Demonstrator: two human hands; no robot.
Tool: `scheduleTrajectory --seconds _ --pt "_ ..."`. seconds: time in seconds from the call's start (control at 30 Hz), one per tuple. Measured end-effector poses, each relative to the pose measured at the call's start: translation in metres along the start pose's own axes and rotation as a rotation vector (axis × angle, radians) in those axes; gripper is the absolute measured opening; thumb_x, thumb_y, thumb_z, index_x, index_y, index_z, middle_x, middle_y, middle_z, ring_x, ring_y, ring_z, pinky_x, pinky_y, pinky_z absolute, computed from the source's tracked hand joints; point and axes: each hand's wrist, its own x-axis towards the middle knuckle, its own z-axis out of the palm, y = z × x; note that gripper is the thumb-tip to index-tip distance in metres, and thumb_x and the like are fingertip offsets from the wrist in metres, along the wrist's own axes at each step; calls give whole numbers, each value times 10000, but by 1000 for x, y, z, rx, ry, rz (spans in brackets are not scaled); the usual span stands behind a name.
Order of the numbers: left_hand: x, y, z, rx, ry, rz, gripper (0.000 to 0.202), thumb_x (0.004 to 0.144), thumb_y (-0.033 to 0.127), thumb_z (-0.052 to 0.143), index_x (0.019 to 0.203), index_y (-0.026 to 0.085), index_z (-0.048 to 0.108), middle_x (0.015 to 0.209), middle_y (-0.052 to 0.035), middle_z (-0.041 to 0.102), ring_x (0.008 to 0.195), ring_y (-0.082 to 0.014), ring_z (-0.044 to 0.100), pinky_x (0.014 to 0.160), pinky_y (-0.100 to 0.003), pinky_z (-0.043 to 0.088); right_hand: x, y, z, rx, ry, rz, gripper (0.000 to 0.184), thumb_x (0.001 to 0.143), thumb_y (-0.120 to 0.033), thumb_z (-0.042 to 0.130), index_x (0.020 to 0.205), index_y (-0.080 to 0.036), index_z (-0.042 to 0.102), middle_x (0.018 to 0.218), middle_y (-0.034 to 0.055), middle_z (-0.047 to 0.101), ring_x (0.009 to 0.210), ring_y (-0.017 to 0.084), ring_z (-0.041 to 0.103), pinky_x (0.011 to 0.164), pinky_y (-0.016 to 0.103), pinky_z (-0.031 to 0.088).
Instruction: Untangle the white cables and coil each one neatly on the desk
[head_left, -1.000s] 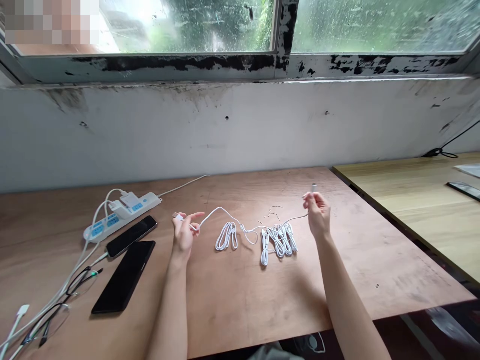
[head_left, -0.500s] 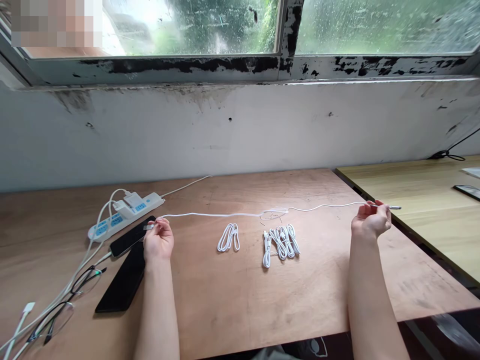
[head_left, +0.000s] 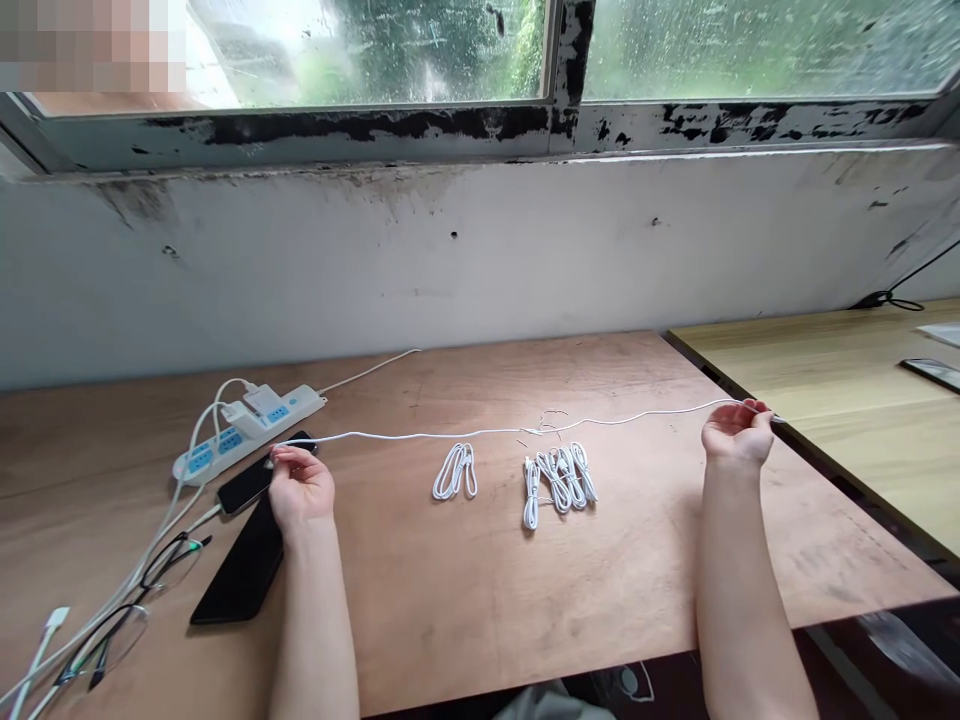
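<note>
One white cable (head_left: pixel 480 433) drawn out nearly straight;
left hand (head_left: pixel 302 485) and right hand (head_left: pixel 739 435) pinch near its ends; between them, coiled cables (head_left: pixel 562 485) sit unopened.

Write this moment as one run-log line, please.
left hand: holds white cable; right hand: holds its other end; coiled white cables: on table

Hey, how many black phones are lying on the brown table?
2. One phone lies beside the power strip; the other phone lies in front of it. The left hand partly hides both.
</note>
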Motion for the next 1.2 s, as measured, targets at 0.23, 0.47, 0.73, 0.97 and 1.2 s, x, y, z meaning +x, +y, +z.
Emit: scheduleTrajectory --seconds 0.23,0.47,0.73,0.97,1.2 --pt "-47 -22 67 -126 -85 -191 352 809 421 558 571 182 457 433 63 398 592 -80 564 644 -192 522 -54 6 33 52 -459 285 290 894 -333 459 644 -188 438 497 -84 263 361 34 271 358 130 317" --pt "-97 -66 107 731 -585 -131 351 679 494 664 537 175 627 448 18 466 401 -73 349 420 -217 256 -88 10 52 -76 -691 276 199 871 -359 504 735 -215 526 495 -86 175 360 55 126 304 155 186" --pt "-127 -103 129 1616 -1123 314 162 735 242 601 874 247 684 708 -64 645 721 -205 560 694 -308 326 -106 7 60 -313 -791 134 229 856 -396 474 995 -272 606 540 -74 177 374 63 151 318 190 192" --pt "-128 -114 126 1557 -1207 310 181 814 221 511 689 216 641 633 -34 585 672 -177 528 682 -299 290 -128 3 69 -411 -867 75 318 837 -418 488 1110 -272 559 512 -69 332 374 64 233 360 222 238" --pt "-127 -114 118 1390 -903 391 200 849 323 497 759 211 636 631 -17 600 587 -145 507 682 -284 295 -156 15 74 -729 -1093 -15 212 801 -402 572 818 -192 594 621 22 621 445 92 459 430 241 342"
